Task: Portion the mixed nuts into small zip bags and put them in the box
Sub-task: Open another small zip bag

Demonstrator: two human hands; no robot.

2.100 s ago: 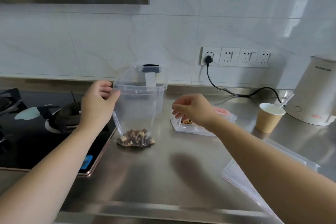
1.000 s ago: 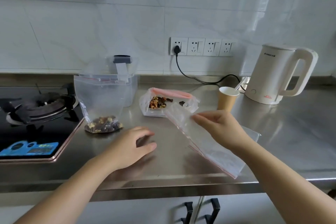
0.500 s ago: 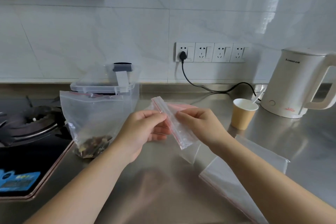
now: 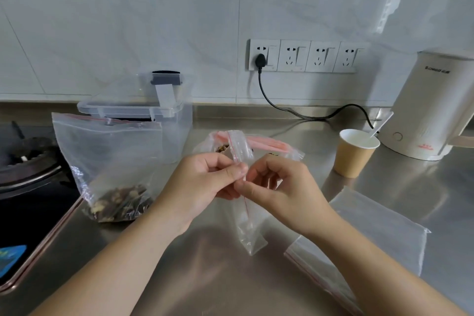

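Since half a second ago both hands have drawn closer together and nearer the body, and the small zip bag now hangs more upright between them. Left hand and right hand each pinch the bag's top edge between thumb and fingertips, touching each other at the red seal line, as if to pull the mouth apart; I judge the bag is still sealed and empty. Its long axis runs almost straight up and down, top corner lifted towards the wall, bottom corner hanging just above the steel counter. The coming move turns on the bag of nuts lying flat right behind the hands with its pink zip strip running left to right: it is straight ahead, about equally near to both hands, perhaps slightly nearer the right. A larger bag with nuts in the bottom stands to the left, leaning against the clear box, whose lid is propped behind it; the box sits well beyond the left hand. More empty bags lie flat by the right forearm. Further right stand a paper cup and a cream kettle; the kettle carries a small brand word and a red mark, both too blurred to read.
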